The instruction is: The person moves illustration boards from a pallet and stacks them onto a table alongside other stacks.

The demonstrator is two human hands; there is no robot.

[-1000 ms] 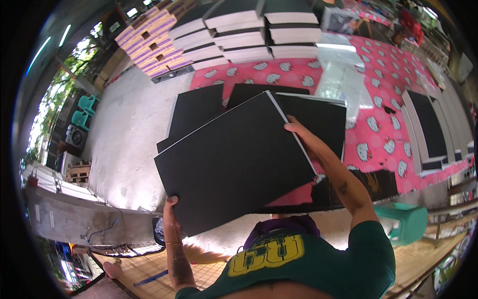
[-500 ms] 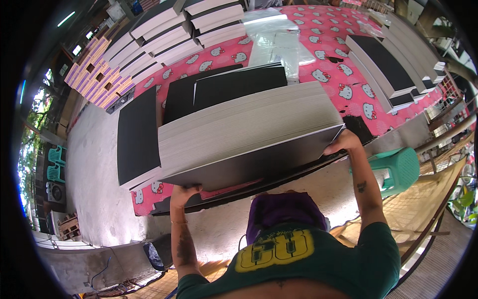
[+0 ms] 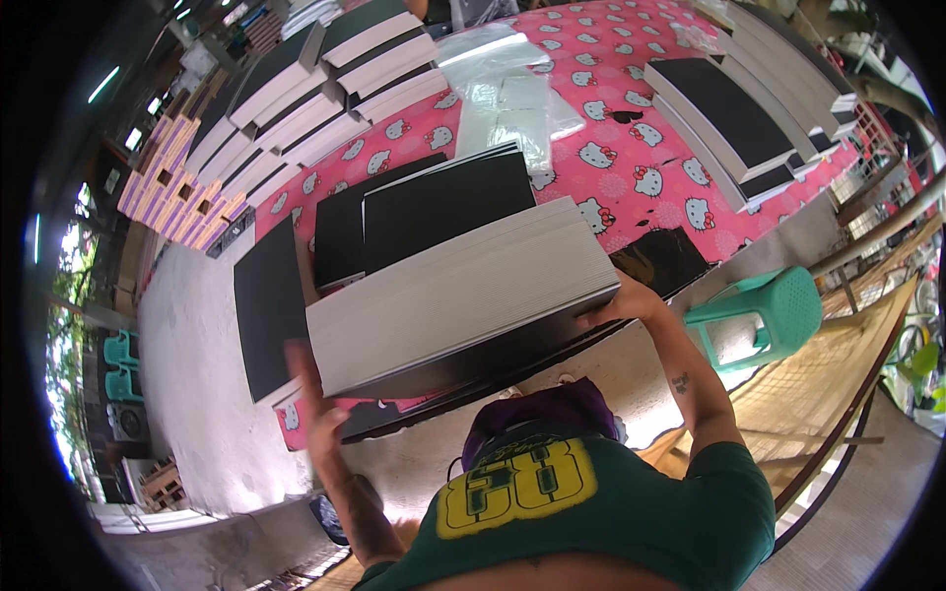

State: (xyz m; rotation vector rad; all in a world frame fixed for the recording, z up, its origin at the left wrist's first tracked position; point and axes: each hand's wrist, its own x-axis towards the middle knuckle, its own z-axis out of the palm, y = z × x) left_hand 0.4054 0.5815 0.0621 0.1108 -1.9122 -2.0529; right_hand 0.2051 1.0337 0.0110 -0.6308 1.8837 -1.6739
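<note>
**Stack of sheets held on edge over the table**

Over the near table edge, a thick stack (image 3: 463, 295) of pale sheets with a black cover is held up in both hands, tilted, its pale page edge facing the camera. Right end sits higher than left.

Right hand (image 3: 616, 300): at the stack's right end, fingers curled around the lower corner and pressed against it. Left hand (image 3: 313, 394): at the lower left corner, fingers spread up along the stack's left end; image is blurred there, so exact contact is unclear.

Behind the stack, flat black sheets (image 3: 434, 202) lie on a pink patterned cloth (image 3: 631, 148) covering the table. One black sheet (image 3: 268, 305) lies left of the stack, partly off the cloth. Clear plastic bags (image 3: 507, 94) lie farther back. More stacks (image 3: 734, 123) with black tops sit at the right side of the cloth, others (image 3: 325, 89) at the far left. A green stool (image 3: 769, 310) stands just right of the right forearm.
</note>
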